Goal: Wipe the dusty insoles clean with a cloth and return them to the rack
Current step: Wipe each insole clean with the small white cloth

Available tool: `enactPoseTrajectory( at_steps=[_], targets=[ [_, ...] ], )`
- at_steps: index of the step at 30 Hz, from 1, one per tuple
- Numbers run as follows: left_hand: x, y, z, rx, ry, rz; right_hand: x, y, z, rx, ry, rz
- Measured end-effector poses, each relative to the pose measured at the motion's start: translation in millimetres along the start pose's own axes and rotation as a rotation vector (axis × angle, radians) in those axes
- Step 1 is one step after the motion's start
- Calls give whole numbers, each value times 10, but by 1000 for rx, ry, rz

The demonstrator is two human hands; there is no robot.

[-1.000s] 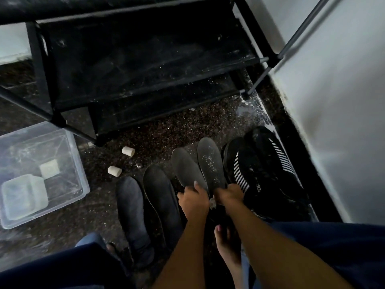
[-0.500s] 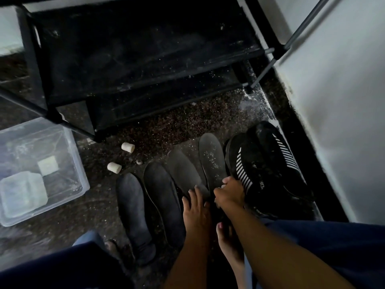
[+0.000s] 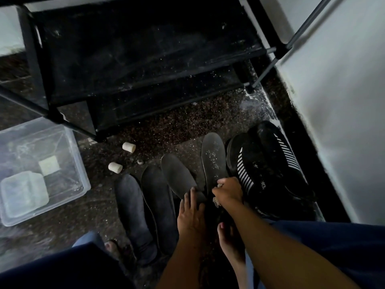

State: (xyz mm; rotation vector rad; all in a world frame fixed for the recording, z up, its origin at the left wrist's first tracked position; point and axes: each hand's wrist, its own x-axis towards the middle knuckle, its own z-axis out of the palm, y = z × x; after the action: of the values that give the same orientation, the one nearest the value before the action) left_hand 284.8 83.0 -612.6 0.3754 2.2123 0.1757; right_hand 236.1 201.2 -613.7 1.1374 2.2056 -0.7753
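Observation:
Several dark grey insoles lie side by side on the speckled floor. The rightmost insole (image 3: 213,161) carries white dust specks. My right hand (image 3: 228,192) grips a small pale cloth (image 3: 216,202) at that insole's heel end. To its left lies a second insole (image 3: 177,176), and my left hand (image 3: 190,213) rests on its heel with straight fingers. Two more insoles (image 3: 133,209) (image 3: 159,203) lie further left. The black fabric shoe rack (image 3: 135,59) stands beyond them, its shelves dusty.
A pair of black sneakers with white stripes (image 3: 264,163) sits against the white wall at the right. A clear plastic bin (image 3: 35,170) holding small containers stands at the left. Two small white caps (image 3: 128,147) (image 3: 115,167) lie on the floor. My bare foot (image 3: 231,243) is below my hands.
Both insoles were lowered from a raised hold to the floor. My left hand let go and now lies flat with straight fingers; my right hand stays at the dusty insole's heel.

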Motion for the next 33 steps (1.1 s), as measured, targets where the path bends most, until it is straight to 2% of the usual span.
enactPoseTrajectory(
  at_steps=[6, 10, 13, 15, 18, 22, 23, 25, 27, 33],
  targets=[
    [-14, -74, -13, 10, 26, 62, 59, -44, 4, 52, 6, 29],
    [-39, -35, -80, 9, 46, 34, 83, -60, -16, 59, 19, 17],
    [-45, 111, -306, -89, 238, -1, 63, -56, -30, 27, 72, -19],
    [43, 165, -373, -193, 294, 20, 58, -52, -33, 33, 122, -28],
    [174, 222, -368, -160, 297, 70, 65, -61, -37, 80, 144, -1],
    [193, 194, -216, -66, 87, 18, 74, -78, -39, 62, 93, 5],
    [161, 166, -164, -64, 79, 17, 70, -85, -35, 58, 91, 4],
    [131, 112, -68, -56, 183, 47, 64, -96, -21, 77, 93, 3],
    [135, 49, 24, 2, 166, 22, 61, -100, -19, 83, 97, 2],
    [146, 80, -13, -60, 323, 88, 107, -99, -30, 37, 103, -1]
  ],
)
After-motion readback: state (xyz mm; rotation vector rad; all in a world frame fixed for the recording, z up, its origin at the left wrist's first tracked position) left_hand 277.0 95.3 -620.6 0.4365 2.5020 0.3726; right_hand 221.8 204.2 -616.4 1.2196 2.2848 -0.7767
